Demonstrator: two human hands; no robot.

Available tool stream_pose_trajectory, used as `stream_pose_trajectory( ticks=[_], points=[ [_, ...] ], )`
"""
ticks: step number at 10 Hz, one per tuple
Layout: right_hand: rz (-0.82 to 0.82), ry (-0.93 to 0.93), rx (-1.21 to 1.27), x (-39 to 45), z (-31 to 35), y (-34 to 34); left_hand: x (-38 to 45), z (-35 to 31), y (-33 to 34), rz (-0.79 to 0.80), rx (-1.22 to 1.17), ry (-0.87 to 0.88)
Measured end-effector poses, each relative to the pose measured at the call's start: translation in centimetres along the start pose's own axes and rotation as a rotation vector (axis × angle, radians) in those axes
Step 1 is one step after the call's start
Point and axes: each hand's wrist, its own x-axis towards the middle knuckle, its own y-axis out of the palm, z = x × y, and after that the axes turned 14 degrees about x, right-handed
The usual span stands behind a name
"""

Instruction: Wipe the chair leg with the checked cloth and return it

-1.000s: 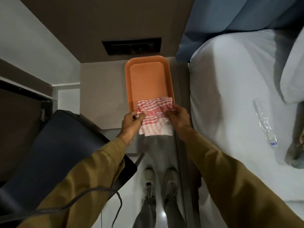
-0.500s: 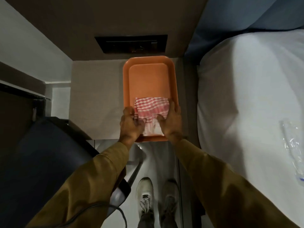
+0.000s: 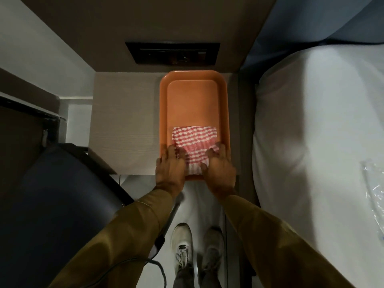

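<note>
The red-and-white checked cloth [image 3: 195,138] lies folded in the near end of the orange tray [image 3: 192,100], which sits on a pale bedside table [image 3: 124,125]. My left hand [image 3: 170,166] rests flat on the cloth's near left corner. My right hand [image 3: 220,165] lies flat on its near right corner. The fingers of both hands are stretched out over the fabric, not curled around it. The dark chair [image 3: 52,194] stands at the lower left, and a thin grey metal bar of the chair [image 3: 174,210] shows under my left wrist.
A white bed [image 3: 311,142] fills the right side, with a clear plastic wrapper [image 3: 374,183] on it. A black socket panel [image 3: 172,53] sits in the wall behind the tray. My shoes [image 3: 180,244] stand on the pale floor below, and a dark cable [image 3: 158,267] loops nearby.
The cloth went from hanging between my pinched fingers over the tray's near edge to lying inside the tray. Both hands have flattened onto it.
</note>
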Motion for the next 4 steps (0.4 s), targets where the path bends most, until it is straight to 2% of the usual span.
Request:
stream_pose_trajectory(
  ticks=[1,3,4],
  points=[
    [0.012,-0.119,-0.304,-0.6,-0.1,0.3,-0.4,-0.5,-0.1,-0.008,0.112,0.016],
    [0.119,-0.122,-0.303,-2.2,0.0,0.5,-0.9,0.8,-0.3,0.007,0.190,0.119],
    [0.071,-0.156,-0.262,-5.4,0.1,0.9,-1.4,1.4,-1.9,-0.023,0.107,0.100]
  ],
)
